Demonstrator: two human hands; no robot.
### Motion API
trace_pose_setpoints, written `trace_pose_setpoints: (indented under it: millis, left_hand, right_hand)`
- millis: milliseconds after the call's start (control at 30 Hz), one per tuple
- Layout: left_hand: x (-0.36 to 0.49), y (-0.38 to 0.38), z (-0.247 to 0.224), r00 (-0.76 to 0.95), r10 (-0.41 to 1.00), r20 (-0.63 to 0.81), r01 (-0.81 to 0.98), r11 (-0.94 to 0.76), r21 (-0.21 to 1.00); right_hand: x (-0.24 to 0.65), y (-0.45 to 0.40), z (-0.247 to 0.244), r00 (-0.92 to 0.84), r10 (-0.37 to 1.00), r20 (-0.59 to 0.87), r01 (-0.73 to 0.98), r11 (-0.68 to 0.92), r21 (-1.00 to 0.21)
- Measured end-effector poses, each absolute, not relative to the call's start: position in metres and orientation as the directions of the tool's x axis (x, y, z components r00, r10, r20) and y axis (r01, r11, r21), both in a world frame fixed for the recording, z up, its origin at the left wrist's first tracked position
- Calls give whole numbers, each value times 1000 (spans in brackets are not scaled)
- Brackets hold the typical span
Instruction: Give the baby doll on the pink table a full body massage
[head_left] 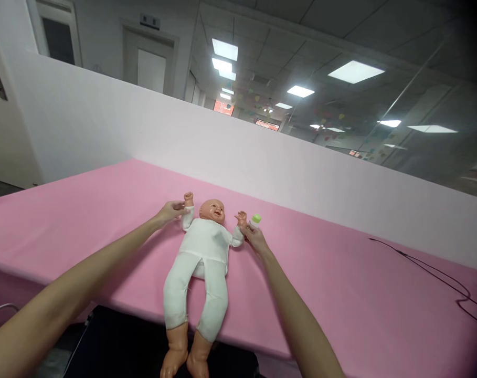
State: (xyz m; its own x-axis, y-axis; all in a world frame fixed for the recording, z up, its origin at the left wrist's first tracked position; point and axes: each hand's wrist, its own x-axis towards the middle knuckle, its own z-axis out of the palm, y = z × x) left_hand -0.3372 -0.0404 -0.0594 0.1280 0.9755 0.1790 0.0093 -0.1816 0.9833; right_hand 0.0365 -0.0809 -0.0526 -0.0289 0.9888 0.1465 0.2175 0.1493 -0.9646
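Your left hand point(171, 211) and right hand point(257, 241) grasp the doll point(204, 241) by its 2 arms; it already lies face-up, feet point(176, 354) past the table's near edge point(262, 347), bottle point(256, 218) seemingly unused.

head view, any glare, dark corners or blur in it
All in the head view: the ceiling lights blow out to flat white; the upper right corner falls to black; the doll reads clearly, though fine detail looks soft.

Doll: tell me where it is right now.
In the head view, the doll lies face-up just left of centre on the pink table, between the left hand and the right hand, its feet past the near edge.
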Motion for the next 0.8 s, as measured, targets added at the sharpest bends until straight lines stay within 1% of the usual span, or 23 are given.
trace_pose_setpoints:
  millis: [67,167,233,267,333,400,433,467,500,533,567,633,667,700,733,800]
  left_hand:
    - [-351,-55,-56,305,903,303,72,-339,938]
    - [-366,-75,-59,534,770,349,213,-522,826]
    - [-370,-84,-65,601,696,393,304,-654,693]
    - [-371,-87,-69,616,657,436,348,-723,597]
    - [-370,-91,-76,639,562,525,424,-827,369]
    - [-371,-93,-83,679,472,562,458,-871,178]
    - [-371,-94,-86,696,444,564,461,-879,123]
    - [-372,-95,-88,701,433,566,460,-882,106]
    - [-373,-96,-89,685,445,577,461,-878,129]
    - [-374,-98,-89,642,483,595,467,-862,195]
    - [-375,-100,-90,566,548,616,474,-827,301]
    - [-376,-102,-90,335,719,609,437,-691,576]
    - [-377,-102,-90,204,795,571,374,-603,705]
    - [-377,-101,-91,81,851,518,289,-517,805]
    - [-378,-99,-92,-26,888,460,203,-446,872]
    - [-382,-95,-95,-192,914,357,109,-341,934]
  right_hand:
    - [44,-102,-46,-163,972,170,235,206,-950]
    - [47,-132,-40,-418,897,141,347,301,-888]
    - [43,-146,-39,-551,829,100,419,378,-826]
    - [40,-151,-39,-595,798,95,436,419,-796]
    - [35,-157,-38,-634,765,108,454,482,-750]
    - [33,-158,-38,-633,764,121,459,496,-737]
    - [34,-158,-38,-618,776,126,455,485,-747]
    - [36,-157,-39,-592,795,133,448,462,-765]
    - [38,-155,-41,-546,824,147,435,430,-791]
    - [42,-153,-43,-479,861,171,414,393,-821]
    - [46,-150,-46,-390,899,200,386,357,-851]
    - [55,-143,-52,-160,956,248,318,287,-903]
    - [60,-139,-56,-38,968,250,283,250,-926]
    - [65,-136,-59,71,969,235,246,211,-946]
    - [70,-132,-62,160,966,205,205,171,-964]
    - [79,-126,-68,290,949,126,115,96,-989]
